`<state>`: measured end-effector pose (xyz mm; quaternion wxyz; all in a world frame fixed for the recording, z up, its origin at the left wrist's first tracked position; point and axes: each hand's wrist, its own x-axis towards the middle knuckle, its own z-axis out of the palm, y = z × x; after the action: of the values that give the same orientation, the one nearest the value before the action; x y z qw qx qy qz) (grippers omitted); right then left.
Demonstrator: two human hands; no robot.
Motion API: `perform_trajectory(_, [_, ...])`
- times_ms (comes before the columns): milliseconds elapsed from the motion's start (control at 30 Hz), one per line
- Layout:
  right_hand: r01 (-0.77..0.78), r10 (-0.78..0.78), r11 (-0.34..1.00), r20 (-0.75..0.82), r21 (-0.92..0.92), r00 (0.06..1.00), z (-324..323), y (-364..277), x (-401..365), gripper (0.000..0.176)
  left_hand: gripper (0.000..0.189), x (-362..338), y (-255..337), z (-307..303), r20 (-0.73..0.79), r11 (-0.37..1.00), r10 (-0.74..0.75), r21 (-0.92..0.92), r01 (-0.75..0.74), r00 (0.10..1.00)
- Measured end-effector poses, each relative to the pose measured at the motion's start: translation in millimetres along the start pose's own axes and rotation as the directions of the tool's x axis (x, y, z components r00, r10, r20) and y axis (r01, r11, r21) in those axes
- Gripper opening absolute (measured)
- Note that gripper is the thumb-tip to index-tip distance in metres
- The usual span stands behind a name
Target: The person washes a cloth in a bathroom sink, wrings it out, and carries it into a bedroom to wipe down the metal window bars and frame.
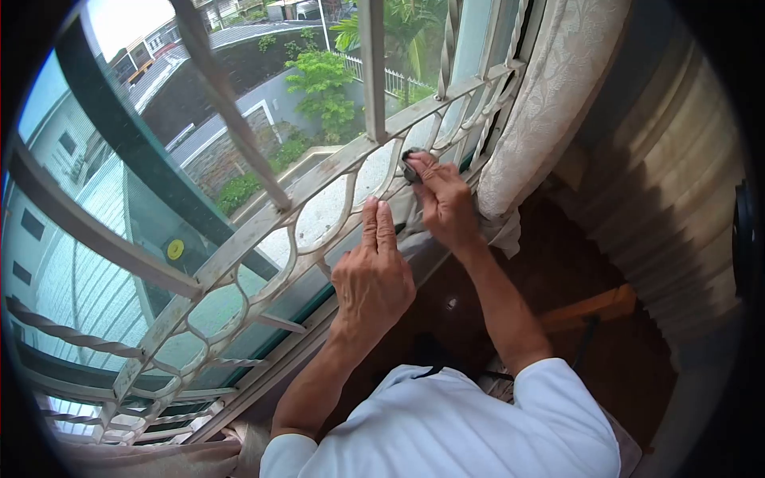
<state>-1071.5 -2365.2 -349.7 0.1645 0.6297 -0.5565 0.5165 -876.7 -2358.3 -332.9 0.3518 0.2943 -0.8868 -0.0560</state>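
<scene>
My right hand (448, 199) is closed around a dark, crumpled rag (412, 166), pressed against the curled lower part of the white window grille (319, 179). Part of the rag hides behind the fingers. A greyish piece of it, or something else blurred, shows below the hand. To the left, my left hand (373, 279) reaches up with two fingers stretched out side by side, their tips at a curved bar of the grille. Its other fingers are mostly hidden, and I see nothing held in it.
A patterned pale curtain (550, 103) hangs right of the window, with another curtain (669, 167) farther right. The window sill track (263, 366) runs below the grille. A wooden piece (590, 311) stands low over the dark floor (550, 239). Outside are plants (319, 88) and roofs.
</scene>
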Motion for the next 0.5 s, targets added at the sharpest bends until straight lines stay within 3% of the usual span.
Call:
perform_trajectory(67, [-0.027, 0.030, 0.999, 0.052, -0.043, 0.998, 1, 6, 2, 0.035, 0.071, 5, 1, 7, 0.035, 0.996, -0.077, 0.055, 0.075, 0.996])
perform_trajectory(133, [-0.043, 0.039, 0.998, -0.082, -0.045, 0.996, 22, -8, -7, 0.036, 0.072, 3, 1, 12, 0.013, 0.995, -0.088, 0.056, 0.087, 0.996])
perform_trajectory(200, [-0.094, 0.099, 0.994, -0.096, 0.057, 0.991, 18, -13, -5, 0.034, 0.072, 6, 1, 16, -0.009, 0.994, -0.097, 0.056, 0.098, 0.995])
perform_trajectory(267, [0.088, -0.088, 0.996, 0.007, 0.022, 0.996, 3, 14, -4, 0.036, 0.068, 8, 5, 14, -0.103, 0.996, -0.032, 0.075, 0.040, 0.994])
perform_trajectory(333, [0.052, -0.054, 0.998, 0.114, 0.019, 0.992, -5, 20, 6, 0.039, 0.071, 9, 6, 13, -0.080, 0.992, -0.089, 0.081, 0.095, 0.993])
perform_trajectory(433, [-0.009, 0.009, 1.000, -0.021, -0.022, 1.000, 13, 3, -5, 0.038, 0.077, 7, 4, 16, 0.005, 0.982, -0.180, 0.062, 0.179, 0.984])
perform_trajectory(500, [0.034, -0.035, 0.999, -0.035, -0.035, 0.999, 15, -11, -35, 0.039, 0.075, 8, 1, 18, -0.034, 0.988, -0.132, 0.072, 0.134, 0.991])
